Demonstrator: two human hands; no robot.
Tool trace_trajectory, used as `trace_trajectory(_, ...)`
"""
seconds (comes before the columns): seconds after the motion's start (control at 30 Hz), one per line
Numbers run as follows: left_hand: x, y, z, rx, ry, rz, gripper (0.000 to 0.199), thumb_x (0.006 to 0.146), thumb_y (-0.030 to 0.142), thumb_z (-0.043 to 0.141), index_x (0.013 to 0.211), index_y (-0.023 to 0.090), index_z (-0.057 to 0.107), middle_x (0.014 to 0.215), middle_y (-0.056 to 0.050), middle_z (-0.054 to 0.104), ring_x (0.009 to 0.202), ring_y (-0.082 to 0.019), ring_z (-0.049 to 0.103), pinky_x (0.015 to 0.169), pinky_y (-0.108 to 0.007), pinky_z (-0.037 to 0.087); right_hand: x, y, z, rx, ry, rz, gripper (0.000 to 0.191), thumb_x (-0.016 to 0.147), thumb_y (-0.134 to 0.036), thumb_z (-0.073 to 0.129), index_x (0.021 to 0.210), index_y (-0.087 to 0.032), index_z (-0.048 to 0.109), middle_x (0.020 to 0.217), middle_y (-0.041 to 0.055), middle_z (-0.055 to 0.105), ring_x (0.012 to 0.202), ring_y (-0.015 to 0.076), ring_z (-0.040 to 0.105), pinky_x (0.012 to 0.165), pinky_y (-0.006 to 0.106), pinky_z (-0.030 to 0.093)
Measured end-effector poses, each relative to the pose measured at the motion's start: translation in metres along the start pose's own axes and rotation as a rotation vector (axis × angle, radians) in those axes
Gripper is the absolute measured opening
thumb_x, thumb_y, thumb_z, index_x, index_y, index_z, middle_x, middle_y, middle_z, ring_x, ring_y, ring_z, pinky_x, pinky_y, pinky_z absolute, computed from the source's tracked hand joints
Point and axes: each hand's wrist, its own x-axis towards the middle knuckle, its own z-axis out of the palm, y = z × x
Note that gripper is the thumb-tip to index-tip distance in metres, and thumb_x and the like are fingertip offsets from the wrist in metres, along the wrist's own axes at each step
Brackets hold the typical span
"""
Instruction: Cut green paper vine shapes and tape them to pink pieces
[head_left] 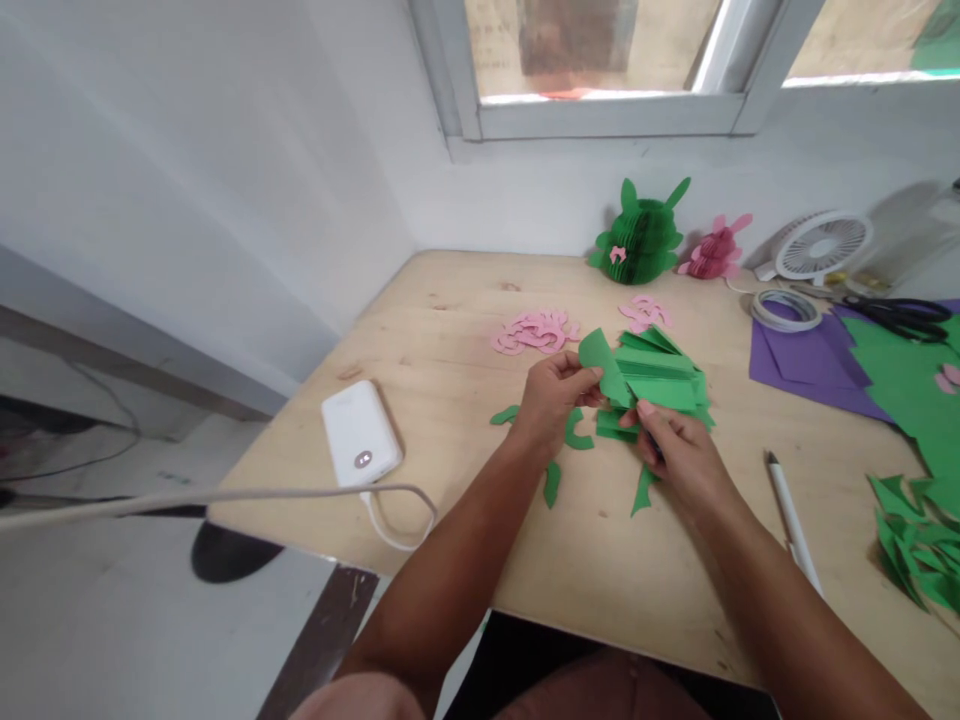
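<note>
A green paper piece point(602, 366) with a curved edge is pinched between the thumb and fingers of my left hand point(561, 392). Close beside it, my right hand point(679, 447) is closed around what look like dark-handled scissors point(655, 446), mostly hidden by the fingers, at the lower edge of the paper. Behind both hands lies a loose pile of folded green paper strips point(664, 375). Small curved green cutouts point(579, 430) lie under and around my left hand, and a pointed green scrap point(643, 492) is below my right hand.
Pink paper cutouts point(534, 332) lie beyond my hands. A green paper figure point(641, 240) and a pink one point(714, 250) stand by the wall near a fan point(823, 246). At right are black scissors point(900, 314), purple sheets point(806, 355), and a pen point(791, 520); at left, a power bank point(360, 430).
</note>
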Motion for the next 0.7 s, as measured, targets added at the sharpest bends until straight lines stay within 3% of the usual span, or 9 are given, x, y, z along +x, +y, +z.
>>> trace_trajectory(0.17, -0.0001, 0.0017, -0.0011, 0.001, 0.001, -0.011, 0.017, 0.061, 0.026, 0.072, 0.067, 0.015, 0.061, 0.057, 0.002, 0.059, 0.051, -0.008, 0.053, 0.055, -0.022, 0.045, -0.0003, 0.0015, -0.0003, -0.011, -0.026, 0.026, 0.054, 0.070, -0.068, 0.060, 0.064, -0.014, 0.065, 0.038, -0.0058, 0.038, 0.037, 0.0064, 0.027, 0.040, 0.022, 0.016)
trace_trajectory(0.47, -0.0001, 0.0037, -0.0019, -0.016, -0.053, -0.003, 0.022, 0.061, 0.028, 0.073, 0.061, 0.015, 0.055, 0.055, 0.005, 0.055, 0.047, -0.006, 0.051, 0.053, -0.021, 0.043, -0.0047, -0.0036, -0.0004, 0.108, -0.192, 0.155, 0.056, 0.067, -0.069, 0.062, 0.073, -0.013, 0.065, 0.039, -0.0076, 0.037, 0.033, 0.0041, 0.021, 0.036, 0.021, 0.011)
trace_trajectory(0.7, 0.0021, 0.0004, -0.0021, -0.019, -0.080, 0.006, 0.022, 0.060, 0.028, 0.073, 0.062, 0.015, 0.056, 0.055, 0.005, 0.056, 0.048, -0.006, 0.052, 0.053, -0.021, 0.044, -0.0055, -0.0033, -0.0008, 0.143, -0.205, 0.165, 0.054, 0.070, -0.066, 0.063, 0.074, -0.013, 0.064, 0.039, -0.0077, 0.037, 0.033, 0.0041, 0.022, 0.036, 0.021, 0.012)
